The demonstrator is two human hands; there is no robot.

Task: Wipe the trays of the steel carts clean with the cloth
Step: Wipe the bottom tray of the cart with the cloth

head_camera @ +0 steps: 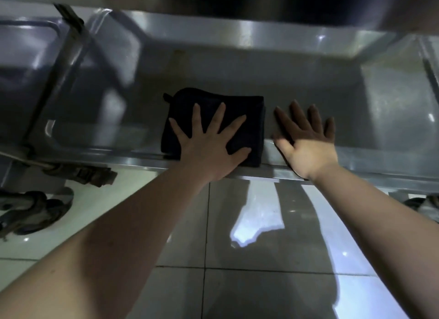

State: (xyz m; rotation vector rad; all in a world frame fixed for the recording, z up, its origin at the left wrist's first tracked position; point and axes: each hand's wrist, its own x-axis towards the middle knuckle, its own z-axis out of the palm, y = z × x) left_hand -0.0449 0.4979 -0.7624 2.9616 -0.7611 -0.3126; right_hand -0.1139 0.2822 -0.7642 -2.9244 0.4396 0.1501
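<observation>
1. Lower tray [320, 81] of a steel cart fills mid-frame, w/ raised walls all round. Its near rim runs across just below ctr.
2. Cloth [240, 109]: dark, folded to a rough square, lying flat on the tray floor at frame ctr. Its near edge sits up against the near rim, and a small tab sticks out at its upper-left corner.
3. Left hand [209, 150]: palm down on the cloth, fingers straight & spread wide. It presses flat, w/ no curl round the fabric.
4. Right hand [308, 145]: just right of the cloth, palm down, fingers straight & fanned, heel over the near rim, fingertips further in over the tray floor. It grasps nothing. Can't tell if the thumb touches the cloth's edge.
5. Both forearms are bare, coming up from the btm corners.
6. Upper shelf [237, 0] spans the top of frame, dark underneath.
7. Upper left: second tray [28, 57], blurred, w/ a steel post [69, 55] between it & the main one.
8. Caster [31, 212] at lower left, another caster [425, 203] at the right edge. Both stand on a glossy tiled floor [237, 290] w/ bright reflections.
</observation>
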